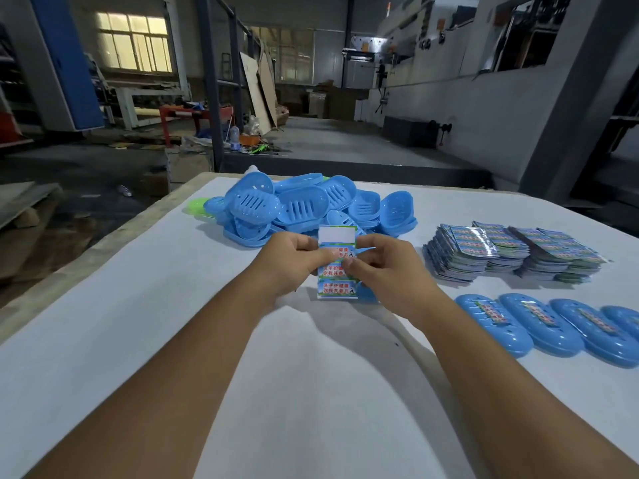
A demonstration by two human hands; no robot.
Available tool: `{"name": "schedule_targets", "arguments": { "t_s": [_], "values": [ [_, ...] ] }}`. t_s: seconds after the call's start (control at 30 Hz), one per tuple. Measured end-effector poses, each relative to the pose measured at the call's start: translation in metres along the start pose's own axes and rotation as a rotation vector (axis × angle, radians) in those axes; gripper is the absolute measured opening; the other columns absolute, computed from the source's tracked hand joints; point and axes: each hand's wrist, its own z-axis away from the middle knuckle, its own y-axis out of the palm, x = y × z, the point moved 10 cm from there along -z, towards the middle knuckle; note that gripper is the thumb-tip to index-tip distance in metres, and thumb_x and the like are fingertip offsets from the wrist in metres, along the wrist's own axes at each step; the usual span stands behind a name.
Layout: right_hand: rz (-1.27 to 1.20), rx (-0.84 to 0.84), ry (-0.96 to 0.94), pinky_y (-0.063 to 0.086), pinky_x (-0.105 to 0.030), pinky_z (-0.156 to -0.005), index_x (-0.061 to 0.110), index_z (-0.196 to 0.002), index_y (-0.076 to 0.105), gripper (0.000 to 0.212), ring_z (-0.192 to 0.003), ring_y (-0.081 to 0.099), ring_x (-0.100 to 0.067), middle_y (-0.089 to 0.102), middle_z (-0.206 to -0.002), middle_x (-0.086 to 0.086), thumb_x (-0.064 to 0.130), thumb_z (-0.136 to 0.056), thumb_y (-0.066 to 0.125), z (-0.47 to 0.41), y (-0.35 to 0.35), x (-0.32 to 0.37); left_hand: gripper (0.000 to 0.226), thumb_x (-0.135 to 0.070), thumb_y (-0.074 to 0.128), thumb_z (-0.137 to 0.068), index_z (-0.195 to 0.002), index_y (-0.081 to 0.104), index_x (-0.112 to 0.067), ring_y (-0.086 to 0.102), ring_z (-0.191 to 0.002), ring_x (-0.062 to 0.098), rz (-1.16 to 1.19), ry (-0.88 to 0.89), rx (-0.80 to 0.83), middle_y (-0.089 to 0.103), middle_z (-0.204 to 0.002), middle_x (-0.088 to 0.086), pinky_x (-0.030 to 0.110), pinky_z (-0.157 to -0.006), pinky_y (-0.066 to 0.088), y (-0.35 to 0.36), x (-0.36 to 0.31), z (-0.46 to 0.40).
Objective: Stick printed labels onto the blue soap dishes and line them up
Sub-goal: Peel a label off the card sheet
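Both hands up over the table: left hand and right hand pinch the label sheet between curled fingertips; blue soap dishes heaped just beyond the fingers. Labelled dishes lined up off to the right; label stacks beyond them.

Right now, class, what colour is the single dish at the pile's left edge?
Green, unlike the blue ones; the green soap dish shows in the head view.

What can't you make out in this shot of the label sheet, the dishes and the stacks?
- Head view: the label sheet has its middle rows covered by the fingers of the left hand and right hand.
- The blue soap dish behind the sheet shows only an edge.
- The row of labelled soap dishes is cut off by the right edge.
- Print on the label stacks is too small to read.
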Motion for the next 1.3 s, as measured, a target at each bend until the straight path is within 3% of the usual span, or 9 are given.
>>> {"name": "schedule_targets", "arguments": {
  "t_s": [0.1, 0.2, 0.43, 0.53, 0.77, 0.83, 1.0, 1.13, 1.3],
  "values": [
    [0.018, -0.057, 0.019, 0.048, -0.009, -0.052, 0.032, -0.092, 0.060, 0.020, -0.066, 0.071, 0.001, 0.076, -0.075, 0.014, 0.017, -0.091, 0.073, -0.001, -0.010, -0.002, 0.012, -0.027, 0.072, -0.088, -0.083, 0.079, -0.019, 0.061, -0.070, 0.009, -0.034, 0.002, -0.050, 0.076, -0.077, -0.002, 0.032, -0.073, 0.052, -0.008, -0.001, -0.001],
    [0.021, -0.056, 0.034, 0.049, -0.011, -0.053, 0.031, -0.091, 0.062, 0.019, -0.070, 0.073, -0.002, 0.077, -0.077, 0.012, 0.014, -0.092, 0.072, -0.001, -0.012, -0.004, 0.016, -0.027, 0.066, -0.091, -0.085, 0.079, -0.019, 0.058, -0.070, 0.007, -0.042, -0.006, -0.046, 0.076, -0.076, -0.009, 0.026, -0.074, 0.052, -0.008, -0.001, 0.001],
    [0.025, -0.033, 0.095, 0.050, -0.012, -0.054, 0.018, -0.112, 0.066, 0.023, -0.072, 0.074, -0.004, 0.078, -0.078, 0.010, 0.017, -0.091, 0.073, 0.000, -0.012, -0.009, 0.019, -0.028, 0.066, -0.086, -0.071, 0.078, -0.025, 0.059, -0.070, 0.006, -0.101, 0.006, -0.060, 0.075, -0.075, -0.011, 0.031, -0.069, 0.051, -0.008, 0.002, 0.004],
    [0.063, -0.064, 0.110, 0.048, -0.013, -0.052, 0.023, -0.118, 0.061, 0.032, -0.073, 0.073, -0.003, 0.078, -0.079, 0.009, 0.023, -0.089, 0.075, -0.001, -0.015, -0.012, 0.022, -0.028, 0.066, -0.086, -0.067, 0.078, -0.030, 0.059, -0.069, 0.004, -0.122, 0.017, -0.050, 0.075, -0.074, -0.011, 0.028, -0.068, 0.050, -0.007, 0.001, 0.003],
    [0.342, -0.278, -0.003, 0.037, -0.020, -0.057, 0.033, -0.086, 0.052, 0.037, -0.063, 0.047, -0.004, 0.054, -0.081, 0.012, 0.039, -0.074, 0.086, 0.001, -0.038, -0.004, 0.020, -0.020, 0.068, -0.087, -0.069, 0.077, -0.021, 0.054, -0.052, -0.007, -0.112, 0.085, -0.016, 0.072, -0.065, -0.011, 0.006, -0.044, 0.036, 0.002, -0.005, 0.004],
    [0.355, -0.291, 0.010, 0.037, -0.020, -0.056, 0.031, -0.084, 0.051, 0.039, -0.061, 0.046, -0.006, 0.054, -0.077, 0.011, 0.040, -0.073, 0.087, 0.001, -0.040, -0.002, 0.019, -0.018, 0.068, -0.088, -0.071, 0.077, -0.020, 0.054, -0.050, -0.007, -0.121, 0.096, -0.020, 0.072, -0.065, -0.011, 0.006, -0.044, 0.037, 0.004, -0.006, 0.003],
    [0.284, -0.128, -0.037, 0.033, -0.009, -0.043, 0.027, -0.075, 0.078, 0.024, -0.049, 0.052, 0.002, 0.063, -0.054, 0.019, 0.049, -0.083, 0.076, 0.004, -0.020, 0.006, 0.017, -0.014, 0.069, -0.089, -0.075, 0.075, -0.018, 0.061, -0.059, -0.008, -0.084, 0.157, 0.010, 0.072, -0.065, -0.011, 0.005, -0.056, 0.042, 0.011, -0.011, 0.006],
    [0.256, -0.105, -0.028, 0.029, -0.010, -0.040, 0.022, -0.072, 0.080, 0.024, -0.042, 0.042, -0.002, 0.054, -0.045, 0.016, 0.037, -0.088, 0.072, 0.004, -0.016, 0.006, 0.016, -0.012, 0.069, -0.088, -0.073, 0.075, -0.014, 0.061, -0.057, -0.005, -0.054, 0.151, -0.005, 0.072, -0.064, -0.009, 0.008, -0.056, 0.045, 0.013, -0.008, 0.007],
    [0.297, -0.147, 0.047, 0.027, -0.018, -0.043, 0.001, -0.071, 0.070, 0.030, -0.048, 0.032, -0.007, 0.052, -0.053, -0.002, 0.026, -0.086, 0.064, 0.001, -0.024, -0.003, 0.017, -0.027, 0.062, -0.077, -0.065, 0.071, -0.019, 0.050, -0.053, 0.004, -0.140, 0.054, -0.096, 0.066, -0.058, -0.008, 0.029, -0.058, 0.045, 0.004, 0.007, 0.003]
  ]
}}
